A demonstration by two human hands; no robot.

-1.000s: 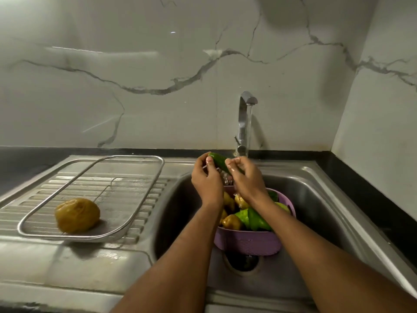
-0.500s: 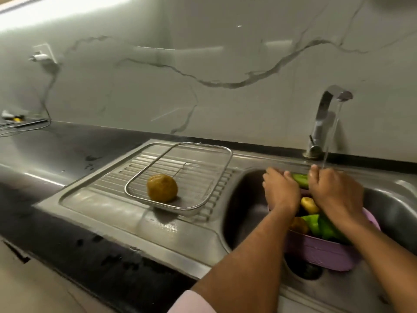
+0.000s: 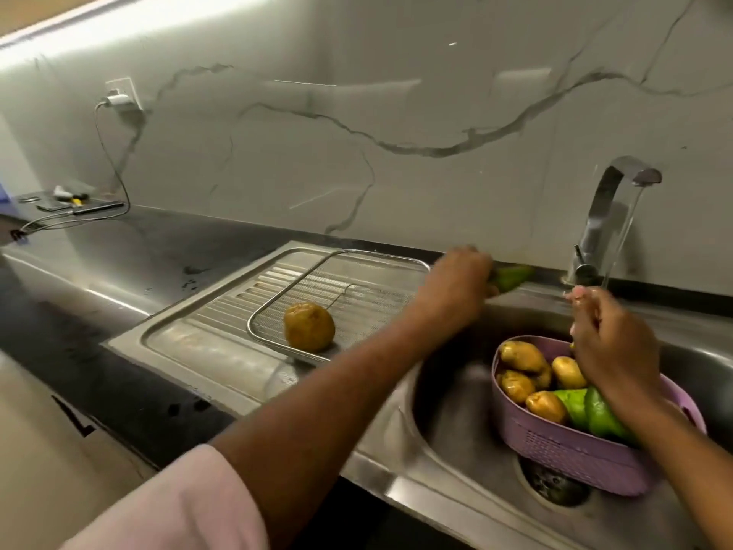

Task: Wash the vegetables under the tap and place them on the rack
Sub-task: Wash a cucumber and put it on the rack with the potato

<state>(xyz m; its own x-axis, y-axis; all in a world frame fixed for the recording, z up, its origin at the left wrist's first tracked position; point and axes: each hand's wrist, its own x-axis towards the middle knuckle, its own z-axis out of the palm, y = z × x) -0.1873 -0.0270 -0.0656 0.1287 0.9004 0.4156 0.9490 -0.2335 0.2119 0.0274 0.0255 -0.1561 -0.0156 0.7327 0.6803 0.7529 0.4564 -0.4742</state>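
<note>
Head view: a stainless sink [image 3: 448, 426] with a ribbed draining board is set into a dark tabletop [image 3: 131, 248] below a marble-patterned wall. Water is running from the tap [image 3: 607, 216], to the right of the left grip and just behind the right one.

On the draining board, below and to the left of the left grip, a wire-framed mesh rack [image 3: 357, 307] is laid flat; one potato [image 3: 309, 327] is held in it, near its front edge. In the sink bowl, under the right grip, a purple perforated basket [image 3: 563, 450] is seated over the drain; several yellow potatoes [image 3: 521, 356] and at least two green vegetables [image 3: 595, 410] are contained in it.

A green vegetable [image 3: 511, 276] is gripped by the left hand [image 3: 456, 285], the fingers being curled round one end. Its long axis is roughly level, and the free end is pointed right, toward the tap. It is held above the rim between rack and bowl, blurred.

The right hand [image 3: 611, 343] is held over the basket with fingertips up under the water stream; the fingers are loosely bent, and whether anything is held cannot be told.

Far left of both grips, a charger [image 3: 118, 100] is plugged into a wall socket.
</note>
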